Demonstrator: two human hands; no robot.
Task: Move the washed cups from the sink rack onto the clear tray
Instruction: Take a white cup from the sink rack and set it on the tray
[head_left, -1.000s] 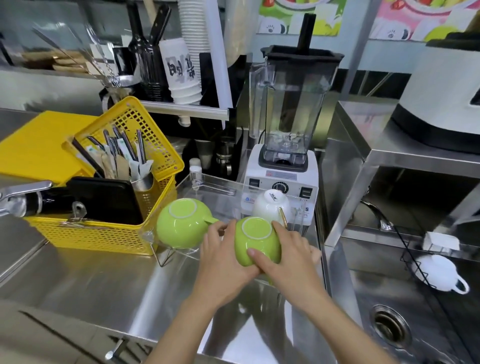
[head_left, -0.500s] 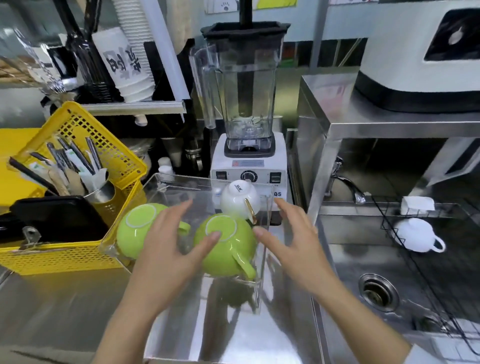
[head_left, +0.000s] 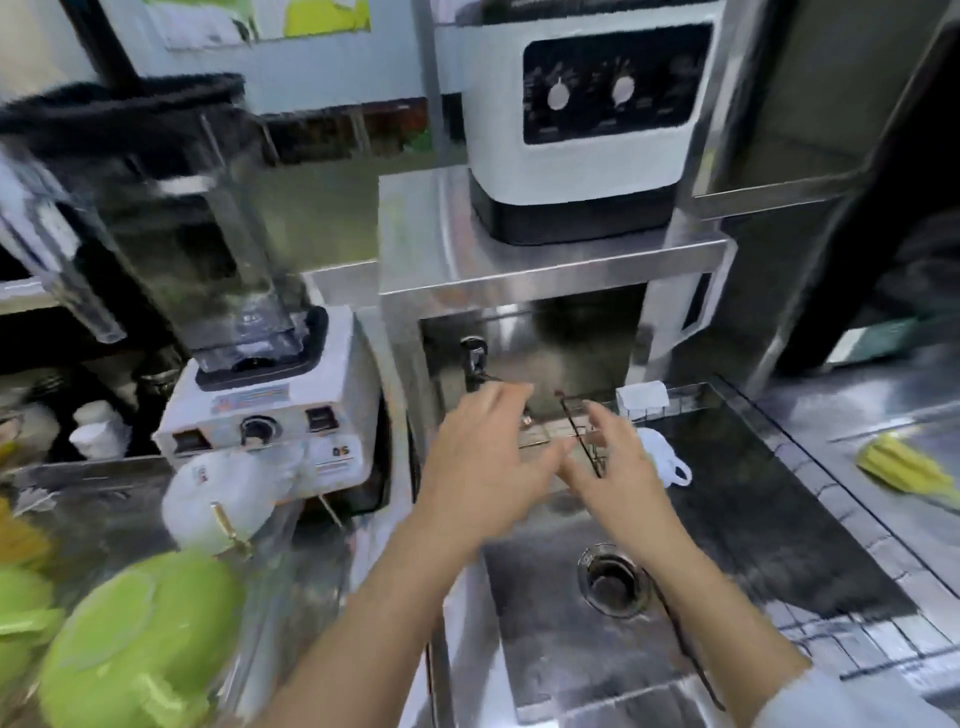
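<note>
Over the steel sink (head_left: 545, 649), my left hand (head_left: 483, 467) and right hand (head_left: 618, 467) hover open and empty. At two o'clock, a white cup (head_left: 662, 460) sits in the wire rack (head_left: 727, 457); at eight o'clock, green cups (head_left: 135, 644) fill the clear tray (head_left: 280, 519).

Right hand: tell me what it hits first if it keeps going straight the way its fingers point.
Probably the white cup lying in the sink rack, just beyond the open right hand. The rack's thin front wire crosses near the fingers and may touch first; motion blur hides the depth.

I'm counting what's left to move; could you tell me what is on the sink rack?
One white cup lies on the sink rack, partly hidden behind the right hand. What that hand covers can't be seen.
</note>
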